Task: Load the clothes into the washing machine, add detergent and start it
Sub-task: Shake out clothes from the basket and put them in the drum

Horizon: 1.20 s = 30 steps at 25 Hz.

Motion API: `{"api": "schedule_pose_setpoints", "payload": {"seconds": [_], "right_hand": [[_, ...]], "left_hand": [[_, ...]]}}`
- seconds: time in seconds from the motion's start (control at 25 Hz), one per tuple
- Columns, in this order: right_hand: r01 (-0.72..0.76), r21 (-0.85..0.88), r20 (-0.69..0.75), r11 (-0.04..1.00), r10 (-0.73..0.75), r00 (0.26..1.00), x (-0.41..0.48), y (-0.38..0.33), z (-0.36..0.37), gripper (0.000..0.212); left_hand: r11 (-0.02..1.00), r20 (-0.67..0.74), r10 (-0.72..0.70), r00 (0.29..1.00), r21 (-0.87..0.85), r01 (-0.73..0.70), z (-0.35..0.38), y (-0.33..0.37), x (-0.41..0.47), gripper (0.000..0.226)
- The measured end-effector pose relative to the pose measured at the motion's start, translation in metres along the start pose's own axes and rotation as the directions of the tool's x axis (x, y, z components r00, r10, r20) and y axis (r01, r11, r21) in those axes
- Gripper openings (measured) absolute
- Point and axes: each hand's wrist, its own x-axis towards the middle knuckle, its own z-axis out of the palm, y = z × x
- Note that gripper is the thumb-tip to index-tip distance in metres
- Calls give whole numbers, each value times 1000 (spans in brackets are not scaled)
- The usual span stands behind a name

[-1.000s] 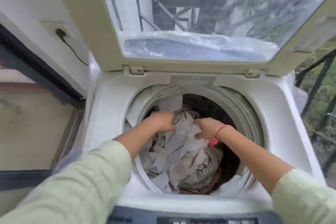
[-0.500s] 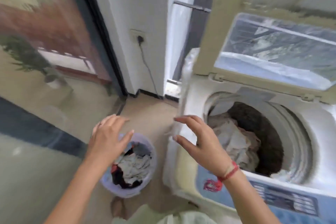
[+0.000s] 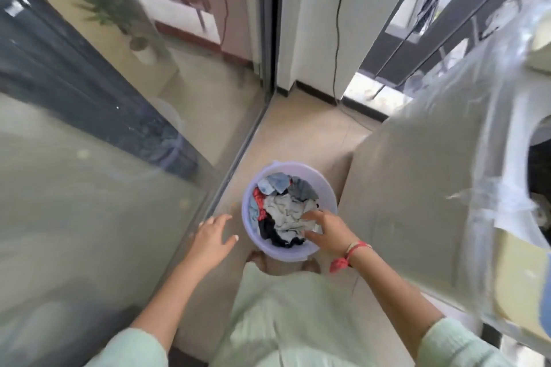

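A lilac plastic bucket (image 3: 328, 190) stands on the floor by my feet, full of mixed clothes (image 3: 283, 211) in white, blue, red and black. My right hand (image 3: 326, 231), with a red thread on the wrist, reaches into the bucket, and its curled fingers close on the white garment on top. My left hand (image 3: 213, 237) hovers just left of the bucket's rim with relaxed fingers, holding nothing. The washing machine (image 3: 417, 187), wrapped in clear plastic, fills the right side; a dark slice of its drum opening shows at the right edge.
A glass sliding door (image 3: 104, 158) runs along the left, close to the bucket. A black power cord (image 3: 337, 38) hangs from a wall socket down to the floor behind the machine. Beige floor tiles (image 3: 298, 134) lie between door and machine.
My view has swung from the drum down to the floor. Both hands left the laundry in the drum and dropped to the bucket; the right hand now takes hold of the white garment.
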Motion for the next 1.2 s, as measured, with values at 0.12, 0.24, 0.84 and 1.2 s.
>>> {"api": "schedule_pose_setpoints", "payload": {"seconds": [0.12, 0.24, 0.84, 1.2], "right_hand": [[-113, -23, 82, 993, 114, 990, 60, 39, 48, 36], [-151, -98, 139, 984, 164, 977, 119, 84, 95, 32], [-106, -506, -25, 856, 109, 994, 295, 232, 234, 38], [-78, 279, -481, 957, 210, 851, 273, 212, 153, 15]], "left_hand": [[987, 54, 39, 998, 155, -47, 41, -14, 51, 54], [960, 90, 116, 989, 245, -135, 96, -25, 111, 50], [635, 359, 196, 913, 663, -397, 287, -47, 242, 46], [710, 288, 213, 934, 611, -350, 280, -47, 225, 47]]}}
